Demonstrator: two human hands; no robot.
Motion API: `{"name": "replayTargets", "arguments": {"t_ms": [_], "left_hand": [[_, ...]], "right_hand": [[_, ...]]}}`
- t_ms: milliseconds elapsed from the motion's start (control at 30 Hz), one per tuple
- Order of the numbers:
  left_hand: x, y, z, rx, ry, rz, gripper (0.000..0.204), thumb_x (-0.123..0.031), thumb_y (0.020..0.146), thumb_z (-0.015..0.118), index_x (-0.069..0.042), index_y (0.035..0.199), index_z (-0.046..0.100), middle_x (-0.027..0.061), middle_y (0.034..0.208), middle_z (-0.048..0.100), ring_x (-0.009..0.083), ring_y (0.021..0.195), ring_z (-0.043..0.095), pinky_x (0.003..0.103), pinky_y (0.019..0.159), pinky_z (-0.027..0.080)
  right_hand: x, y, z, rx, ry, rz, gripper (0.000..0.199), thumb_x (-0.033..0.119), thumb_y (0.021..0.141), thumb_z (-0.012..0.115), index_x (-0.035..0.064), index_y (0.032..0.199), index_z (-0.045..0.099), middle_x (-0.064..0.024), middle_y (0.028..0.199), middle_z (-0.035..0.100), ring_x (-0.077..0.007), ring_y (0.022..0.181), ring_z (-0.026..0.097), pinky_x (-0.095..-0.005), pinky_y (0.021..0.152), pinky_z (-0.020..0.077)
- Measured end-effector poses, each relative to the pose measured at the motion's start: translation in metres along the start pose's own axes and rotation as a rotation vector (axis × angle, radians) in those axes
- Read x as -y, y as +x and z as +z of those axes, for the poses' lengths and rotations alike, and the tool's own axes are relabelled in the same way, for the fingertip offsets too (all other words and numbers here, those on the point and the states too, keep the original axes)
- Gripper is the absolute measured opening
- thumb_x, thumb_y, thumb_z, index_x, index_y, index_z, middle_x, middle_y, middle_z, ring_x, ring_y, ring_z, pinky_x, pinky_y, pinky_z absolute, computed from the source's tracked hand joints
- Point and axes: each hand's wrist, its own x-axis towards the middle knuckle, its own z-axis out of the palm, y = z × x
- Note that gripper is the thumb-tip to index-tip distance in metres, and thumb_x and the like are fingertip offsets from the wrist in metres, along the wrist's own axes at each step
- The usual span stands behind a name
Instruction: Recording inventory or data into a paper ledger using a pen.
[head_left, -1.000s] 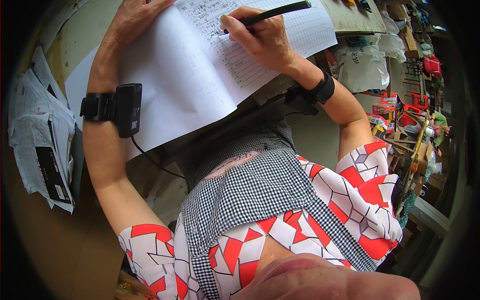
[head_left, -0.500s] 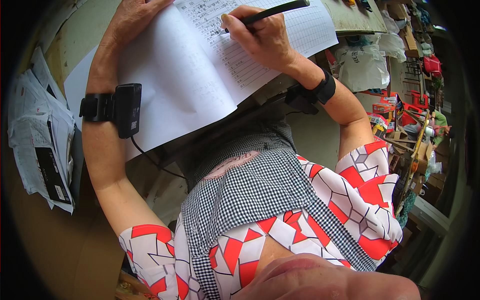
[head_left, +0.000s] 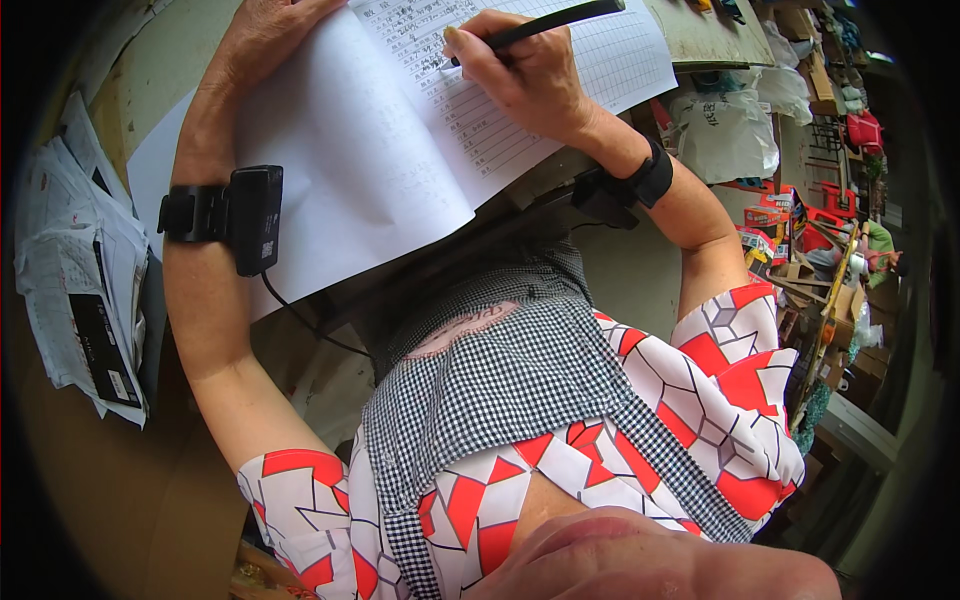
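A black pen [head_left: 562, 20] is gripped in my right hand [head_left: 525, 75], closed around its lower part. Its tip meets a printed form [head_left: 490, 135] with ruled lines, a grid and handwriting. At the top edge my left hand [head_left: 270, 35] lies open on the paper, fingers stretched to the right and partly cut off by the frame. Beside it, a curled white sheet [head_left: 350, 150] bulges up over the left part of the form. More white paper [head_left: 280, 265] spreads beneath my left forearm.
A stack of papers and plastic sleeves [head_left: 85, 270] stands at the left. On the right hangs a white plastic bag [head_left: 725, 135], near red boxes [head_left: 770, 215] and a cluttered room. Black straps hold devices on both forearms; a cable [head_left: 310, 325] runs from the left device [head_left: 257, 220].
The pen and my right hand have shifted very slightly to the right on the form. My left hand stays in place on the paper.
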Motion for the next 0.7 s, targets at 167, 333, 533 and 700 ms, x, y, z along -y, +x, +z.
{"name": "replayTargets", "arguments": {"t_ms": [167,333,533,700], "left_hand": [[-0.0017,-0.0009,0.0002,-0.022,0.036,0.028,0.027,-0.015,0.084,0.057,0.002,0.102,0.068,0.0071,0.09,0.068,0.0134,0.083,0.06,0.026,0.077,0.049],[-0.0009,-0.0002,-0.0011,-0.004,0.028,0.011,0.027,-0.015,0.084,0.057,0.002,0.102,0.068,0.0077,0.091,0.069,0.014,0.083,0.061,0.027,0.077,0.049],[-0.0047,-0.0039,-0.0001,-0.024,0.044,0.021,0.027,-0.015,0.084,0.057,0.002,0.102,0.068,0.0075,0.091,0.069,0.014,0.083,0.061,0.027,0.077,0.049],[-0.0016,-0.0016,0.0008,-0.009,0.014,0.037,0.028,-0.016,0.084,0.057,0.002,0.102,0.068,0.0078,0.091,0.069,0.0143,0.083,0.061,0.028,0.077,0.05]], "right_hand": [[0.0,0.0009,0.0012,-0.003,0.031,-0.039,0.02,0.014,0.09,0.063,0.0011,0.075,0.067,-0.0035,0.052,0.058,-0.0113,0.041,0.052,-0.023,0.04,0.0425],[-0.0008,-0.0005,0.0003,0.003,-0.022,-0.029,0.019,0.014,0.089,0.063,0.0014,0.075,0.067,-0.0032,0.052,0.058,-0.0113,0.041,0.052,-0.023,0.04,0.0424],[0.0005,-0.0011,0.0011,-0.002,0.008,-0.003,0.018,0.013,0.089,0.063,0.0013,0.076,0.067,-0.0031,0.052,0.058,-0.011,0.042,0.053,-0.0231,0.04,0.0424],[0.0002,-0.0012,0.0013,-0.01,0.02,-0.047,0.018,0.012,0.089,0.063,0.001,0.075,0.066,-0.0035,0.053,0.059,-0.0106,0.042,0.053,-0.0228,0.04,0.0424]]}}
